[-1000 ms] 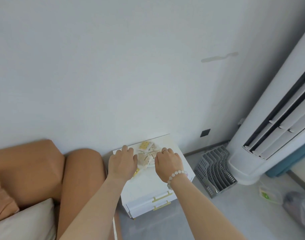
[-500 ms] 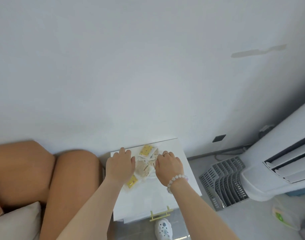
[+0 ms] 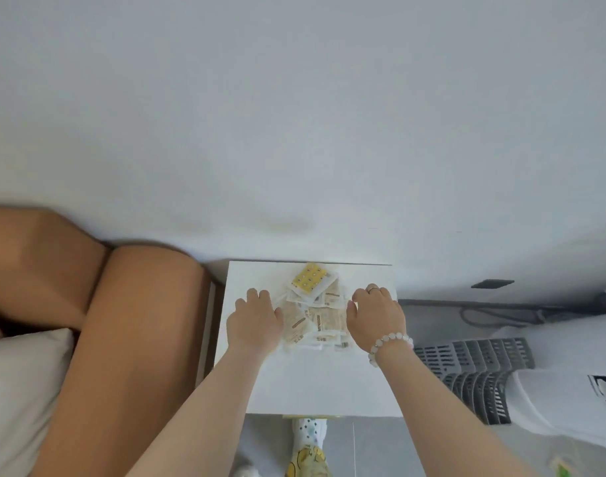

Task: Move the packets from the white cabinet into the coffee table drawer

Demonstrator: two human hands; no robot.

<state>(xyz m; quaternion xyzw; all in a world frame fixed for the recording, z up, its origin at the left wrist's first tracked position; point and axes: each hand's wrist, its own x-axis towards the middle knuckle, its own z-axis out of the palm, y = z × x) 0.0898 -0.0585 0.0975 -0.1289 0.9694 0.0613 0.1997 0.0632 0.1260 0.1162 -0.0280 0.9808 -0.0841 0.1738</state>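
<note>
A heap of several small beige and white packets lies on top of the white cabinet, with a yellow packet at its far end. My left hand lies palm down on the cabinet top against the left side of the heap, fingers curved toward it. My right hand, with a ring and a bead bracelet, cups the heap's right side. Neither hand has a packet lifted. The coffee table drawer is out of view.
A tan leather sofa with a beige cushion stands left of the cabinet. A grey slatted rack and a white floor air conditioner are on the right. My slippered foot shows below the cabinet's front edge.
The view has tilted to look straight down on the cabinet. My hands have spread apart to either side of the packet heap, showing more of it.
</note>
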